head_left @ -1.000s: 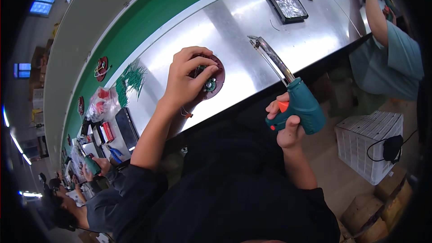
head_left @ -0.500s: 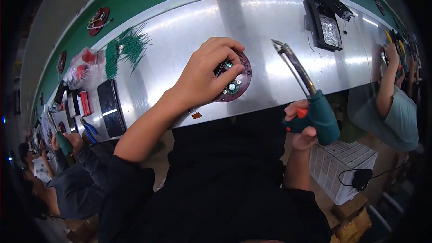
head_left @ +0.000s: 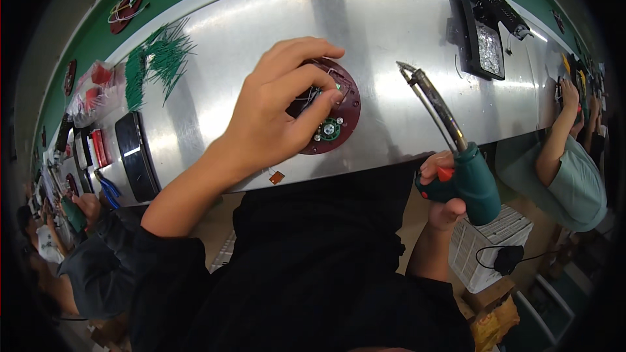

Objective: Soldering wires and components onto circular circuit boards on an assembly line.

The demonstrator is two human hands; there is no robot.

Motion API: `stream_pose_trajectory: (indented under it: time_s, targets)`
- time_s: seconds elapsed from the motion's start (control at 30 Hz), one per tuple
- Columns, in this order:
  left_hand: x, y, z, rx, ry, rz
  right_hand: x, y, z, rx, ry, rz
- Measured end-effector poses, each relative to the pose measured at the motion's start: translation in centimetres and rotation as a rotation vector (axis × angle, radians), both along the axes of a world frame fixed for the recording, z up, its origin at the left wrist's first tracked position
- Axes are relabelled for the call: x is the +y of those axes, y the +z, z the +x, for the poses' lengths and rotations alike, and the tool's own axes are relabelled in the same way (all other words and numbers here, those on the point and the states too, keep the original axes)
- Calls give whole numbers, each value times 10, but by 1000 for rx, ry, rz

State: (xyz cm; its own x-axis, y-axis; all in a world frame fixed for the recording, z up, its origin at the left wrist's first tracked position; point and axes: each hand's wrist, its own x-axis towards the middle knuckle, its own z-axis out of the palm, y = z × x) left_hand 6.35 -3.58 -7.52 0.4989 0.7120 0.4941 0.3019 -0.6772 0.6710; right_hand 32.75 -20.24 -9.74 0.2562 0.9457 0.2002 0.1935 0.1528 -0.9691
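Observation:
My left hand (head_left: 274, 114) rests on a dark red round circuit board (head_left: 339, 114) on the shiny metal bench, fingers curled over its upper part and pinching small parts and thin wires there. A green round part shows on the board below my fingers. My right hand (head_left: 443, 189) grips the teal handle of a soldering gun (head_left: 466, 173) with a red trigger. Its long metal tip (head_left: 417, 81) points up and left, held above the bench to the right of the board and apart from it.
A bundle of green wires (head_left: 156, 62) lies at the back left. Black phones and trays (head_left: 134, 153) sit left. A black tray with shiny bits (head_left: 486, 49) stands at the right. Other people work at both ends. A white crate (head_left: 486, 254) stands on the floor.
The view has swung so the bench now lies level and closer. My left hand stays on the round board. The soldering gun stays upright to its right.

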Motion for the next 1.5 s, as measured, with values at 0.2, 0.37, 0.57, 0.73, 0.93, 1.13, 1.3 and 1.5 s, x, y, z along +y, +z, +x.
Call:
stream_pose_trajectory:
  time_s: [0.2, 0.37, 0.57, 0.73, 0.93, 1.13, 1.3, 1.5]
  targets:
    - [2, 6, -5, -15, 129, -114, 1, 1, 0, 12, -32, 41]
    - [14, 2, -12, -10, 58, -22, -2, -3, 0, 11, -66, 71]
    - [29, -12, -11, -73, -111, 70, -11, -18, 17, 18, -98, 177]
    - [20, -19, -5, -43, -158, 90, -17, -19, 21, 43, -119, 196]
    - [19, -15, -12, -37, -196, 91, -17, -10, 8, 83, -99, 177]
    - [22, -8, -20, -11, -219, 22, -24, -10, 9, 217, -68, 167]
    - [25, -9, -24, 31, -249, -2, -29, -7, 13, 265, -82, 187]
    - [23, -7, -20, -3, -248, -109, -32, -7, 14, 297, -103, 188]
